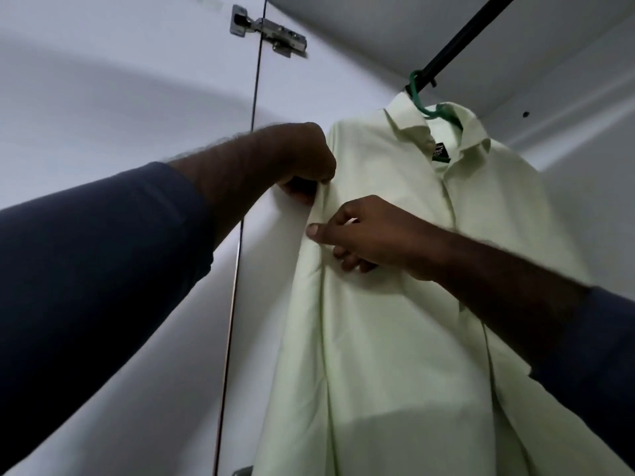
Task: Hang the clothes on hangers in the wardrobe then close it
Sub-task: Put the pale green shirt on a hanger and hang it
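The pale green shirt (395, 304) hung inside the wardrobe on a green hanger (424, 104). The hanger's hook was over the black rail (457, 39), and the shirt's long axis ran straight down from its collar (409, 123).

Both hands worked the same side of the garment, the shoulder and sleeve edge nearest the wardrobe door (120, 97). The left hand (299, 156) was the upper one. Its fingers were curled at the shoulder seam and seemed to grip a fold of cloth, though the fingertips were hidden behind the fabric, so the hold was probably a pinch. Just below it, the right hand (364, 235) pinched the sleeve edge, with the thumb pressed on the front of the cloth and the fingers curled beneath.

The hanging itself looked done for this shirt. What remained was likely to draw the sleeve straight downward, along the line of the garment, from the two grips. The door and its hinge (268, 32) lay on the left hand's side, beyond the held edge. That hand was therefore the nearer one for swinging the door shut once the cloth was let go.
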A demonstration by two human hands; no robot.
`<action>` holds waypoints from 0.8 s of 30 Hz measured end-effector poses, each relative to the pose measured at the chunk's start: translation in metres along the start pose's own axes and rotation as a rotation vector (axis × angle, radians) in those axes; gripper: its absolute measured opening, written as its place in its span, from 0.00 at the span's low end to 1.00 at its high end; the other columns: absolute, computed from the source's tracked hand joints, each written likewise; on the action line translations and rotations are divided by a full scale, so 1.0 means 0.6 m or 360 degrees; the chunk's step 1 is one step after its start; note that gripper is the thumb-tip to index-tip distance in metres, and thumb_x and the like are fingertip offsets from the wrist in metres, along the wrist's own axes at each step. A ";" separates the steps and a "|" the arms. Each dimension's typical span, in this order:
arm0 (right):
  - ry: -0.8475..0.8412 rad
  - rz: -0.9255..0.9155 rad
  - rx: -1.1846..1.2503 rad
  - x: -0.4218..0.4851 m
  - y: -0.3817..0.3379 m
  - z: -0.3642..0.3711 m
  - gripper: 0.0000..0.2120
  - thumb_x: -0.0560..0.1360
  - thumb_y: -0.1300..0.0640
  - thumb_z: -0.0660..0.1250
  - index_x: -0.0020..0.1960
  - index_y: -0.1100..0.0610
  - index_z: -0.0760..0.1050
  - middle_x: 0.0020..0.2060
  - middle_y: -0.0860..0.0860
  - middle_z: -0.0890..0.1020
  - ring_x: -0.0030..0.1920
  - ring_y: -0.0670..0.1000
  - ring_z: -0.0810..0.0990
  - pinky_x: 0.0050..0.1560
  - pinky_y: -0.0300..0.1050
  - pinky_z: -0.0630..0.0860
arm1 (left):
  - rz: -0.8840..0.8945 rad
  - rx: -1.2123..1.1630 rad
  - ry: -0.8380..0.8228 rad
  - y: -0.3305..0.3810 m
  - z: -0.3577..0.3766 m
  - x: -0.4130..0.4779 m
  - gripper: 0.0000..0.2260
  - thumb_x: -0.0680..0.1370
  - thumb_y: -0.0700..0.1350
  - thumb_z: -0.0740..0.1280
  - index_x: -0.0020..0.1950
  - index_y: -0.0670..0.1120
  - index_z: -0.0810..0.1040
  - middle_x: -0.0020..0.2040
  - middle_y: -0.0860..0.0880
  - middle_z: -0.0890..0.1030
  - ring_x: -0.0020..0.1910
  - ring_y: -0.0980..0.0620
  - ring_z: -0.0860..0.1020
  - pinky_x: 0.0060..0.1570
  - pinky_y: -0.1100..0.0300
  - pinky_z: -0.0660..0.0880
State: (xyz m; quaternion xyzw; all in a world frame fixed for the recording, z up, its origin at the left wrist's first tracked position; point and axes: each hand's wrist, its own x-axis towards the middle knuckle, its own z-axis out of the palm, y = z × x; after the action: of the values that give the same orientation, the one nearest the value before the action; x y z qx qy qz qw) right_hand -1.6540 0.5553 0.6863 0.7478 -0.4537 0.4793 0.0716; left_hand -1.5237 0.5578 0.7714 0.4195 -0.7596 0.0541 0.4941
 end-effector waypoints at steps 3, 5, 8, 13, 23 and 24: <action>0.0140 -0.0014 -0.0321 -0.023 0.006 -0.009 0.21 0.73 0.38 0.71 0.46 0.57 0.81 0.39 0.53 0.85 0.40 0.52 0.84 0.45 0.49 0.80 | -0.0003 -0.0148 0.0045 -0.011 -0.008 -0.027 0.04 0.79 0.34 0.61 0.45 0.37 0.73 0.40 0.37 0.80 0.31 0.41 0.82 0.30 0.48 0.82; 0.0192 0.0057 -0.0432 -0.041 0.009 -0.022 0.21 0.75 0.38 0.68 0.47 0.57 0.81 0.41 0.52 0.84 0.42 0.52 0.83 0.46 0.47 0.79 | -0.0024 -0.0253 0.0079 -0.020 -0.018 -0.041 0.05 0.79 0.34 0.59 0.46 0.36 0.74 0.40 0.37 0.80 0.27 0.42 0.81 0.25 0.52 0.80; 0.0180 0.0172 -0.0398 -0.064 0.008 -0.042 0.23 0.77 0.37 0.64 0.51 0.57 0.80 0.44 0.52 0.83 0.46 0.52 0.81 0.51 0.49 0.77 | -0.0054 -0.0519 0.0073 -0.032 -0.032 -0.055 0.06 0.82 0.39 0.61 0.51 0.36 0.73 0.40 0.40 0.78 0.27 0.46 0.81 0.23 0.57 0.78; 0.0225 0.0131 -0.0253 -0.086 -0.014 -0.048 0.26 0.75 0.35 0.66 0.54 0.59 0.78 0.46 0.55 0.83 0.47 0.56 0.83 0.51 0.53 0.79 | 0.0033 -0.0601 0.0152 -0.035 -0.040 -0.075 0.13 0.83 0.44 0.62 0.38 0.44 0.72 0.34 0.47 0.74 0.27 0.54 0.74 0.21 0.65 0.72; 0.0539 -0.0001 -0.0257 -0.114 -0.034 -0.026 0.07 0.73 0.57 0.69 0.38 0.58 0.77 0.33 0.51 0.83 0.39 0.54 0.83 0.46 0.54 0.81 | -0.0153 -0.0428 0.0048 -0.062 -0.003 -0.147 0.12 0.73 0.45 0.72 0.50 0.38 0.76 0.40 0.46 0.78 0.37 0.48 0.77 0.32 0.62 0.72; 0.0642 -0.0048 -0.0210 -0.118 -0.039 -0.026 0.08 0.73 0.55 0.69 0.37 0.58 0.77 0.32 0.50 0.82 0.38 0.53 0.83 0.43 0.51 0.81 | -0.0089 -0.0333 0.0217 -0.067 -0.003 -0.154 0.11 0.72 0.44 0.71 0.47 0.37 0.76 0.38 0.46 0.76 0.37 0.48 0.76 0.30 0.62 0.69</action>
State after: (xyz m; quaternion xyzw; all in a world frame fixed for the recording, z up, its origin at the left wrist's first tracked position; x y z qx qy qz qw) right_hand -1.6556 0.6205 0.6466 0.6372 -0.4494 0.5873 0.2169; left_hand -1.4801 0.5867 0.6856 0.3820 -0.7138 -0.0108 0.5869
